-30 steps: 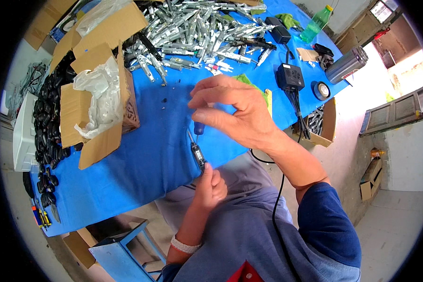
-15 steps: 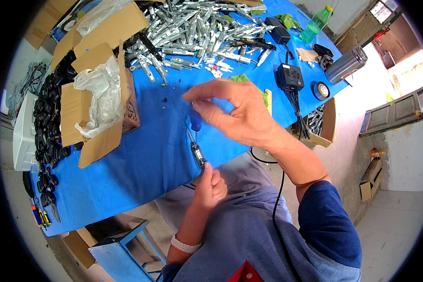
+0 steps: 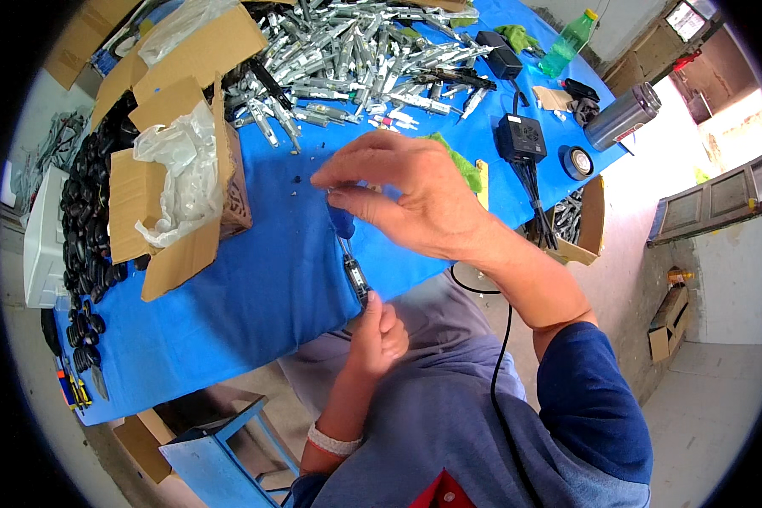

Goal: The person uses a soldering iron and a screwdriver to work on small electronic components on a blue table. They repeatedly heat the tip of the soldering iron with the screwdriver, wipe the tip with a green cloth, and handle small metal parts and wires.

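Observation:
My left hand [image 3: 381,340], with its white-banded wrist, pinches the lower end of a narrow black device with a pale metal inset [image 3: 356,276]. It holds the piece at a tilt by the table's near edge. Above it is my right hand [image 3: 411,190], its thumb and fingertips closed on the top of a blue-handled screwdriver [image 3: 340,220]. The thin shaft points down to the device's upper end; whether the tip touches it I cannot tell. My fingers hide the top of the handle.
On the blue-covered table [image 3: 271,279], a heap of grey metal parts [image 3: 347,59] lies at the back. An open cardboard box [image 3: 135,195] and many black pieces [image 3: 80,229] fill the left. A black adapter [image 3: 522,140], steel tumbler [image 3: 625,117] and green bottle [image 3: 569,44] stand right.
My right hand has shifted a little to the left, and the screwdriver handle now leans left over the device. My left hand and the device have hardly moved.

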### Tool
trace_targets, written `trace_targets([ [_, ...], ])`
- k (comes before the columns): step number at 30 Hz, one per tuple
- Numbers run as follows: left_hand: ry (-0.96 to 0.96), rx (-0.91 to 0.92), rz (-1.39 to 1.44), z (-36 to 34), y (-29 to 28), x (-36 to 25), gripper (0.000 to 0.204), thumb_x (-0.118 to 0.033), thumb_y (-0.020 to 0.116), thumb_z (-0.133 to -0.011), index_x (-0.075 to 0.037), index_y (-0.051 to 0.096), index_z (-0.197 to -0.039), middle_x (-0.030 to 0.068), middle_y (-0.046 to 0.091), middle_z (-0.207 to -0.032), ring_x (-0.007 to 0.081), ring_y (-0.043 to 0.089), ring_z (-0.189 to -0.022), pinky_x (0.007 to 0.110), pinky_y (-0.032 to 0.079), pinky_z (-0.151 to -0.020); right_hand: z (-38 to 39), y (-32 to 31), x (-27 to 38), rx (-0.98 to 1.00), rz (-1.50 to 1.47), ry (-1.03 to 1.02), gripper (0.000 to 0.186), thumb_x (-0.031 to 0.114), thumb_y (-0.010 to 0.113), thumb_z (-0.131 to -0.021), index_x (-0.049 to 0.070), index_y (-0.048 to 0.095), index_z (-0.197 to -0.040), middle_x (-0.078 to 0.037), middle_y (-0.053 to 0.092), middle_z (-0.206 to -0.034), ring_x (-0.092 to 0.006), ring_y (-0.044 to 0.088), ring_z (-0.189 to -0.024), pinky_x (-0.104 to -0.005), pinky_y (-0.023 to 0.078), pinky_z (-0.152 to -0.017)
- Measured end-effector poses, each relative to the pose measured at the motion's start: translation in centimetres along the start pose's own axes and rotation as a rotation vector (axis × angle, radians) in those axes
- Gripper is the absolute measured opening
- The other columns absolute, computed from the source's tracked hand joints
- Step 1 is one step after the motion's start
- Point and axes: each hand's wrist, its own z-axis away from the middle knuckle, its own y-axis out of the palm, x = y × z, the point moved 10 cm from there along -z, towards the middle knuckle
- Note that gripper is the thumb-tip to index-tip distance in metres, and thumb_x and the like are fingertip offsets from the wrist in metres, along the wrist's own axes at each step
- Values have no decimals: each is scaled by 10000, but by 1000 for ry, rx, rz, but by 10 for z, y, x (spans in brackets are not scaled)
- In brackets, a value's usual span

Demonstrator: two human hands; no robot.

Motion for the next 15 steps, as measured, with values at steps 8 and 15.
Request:
trace_targets([
  [8, -13, 4, 13, 0, -1, 1, 526, -565, 282, -954, -168, 368, -621, -30, 297, -439, 104, 249, -349, 257, 248, -368, 2, 4, 3, 44, -20, 5, 189, 127, 626, -759, 47, 672, -924, -115, 664, -892, -287, 599, -830, -369, 486, -731],
  [15, -11, -26, 1, 1, -1, 0, 523, -561, 277, -957, -169, 365, -622, -30, 291, -441, 104, 248, -348, 259, 248, -368, 2, 9, 1, 33, -109, 16, 180, 147, 640, -760, 34, 674, -895, -133, 654, -892, -301, 615, -823, -375, 496, -729],
])
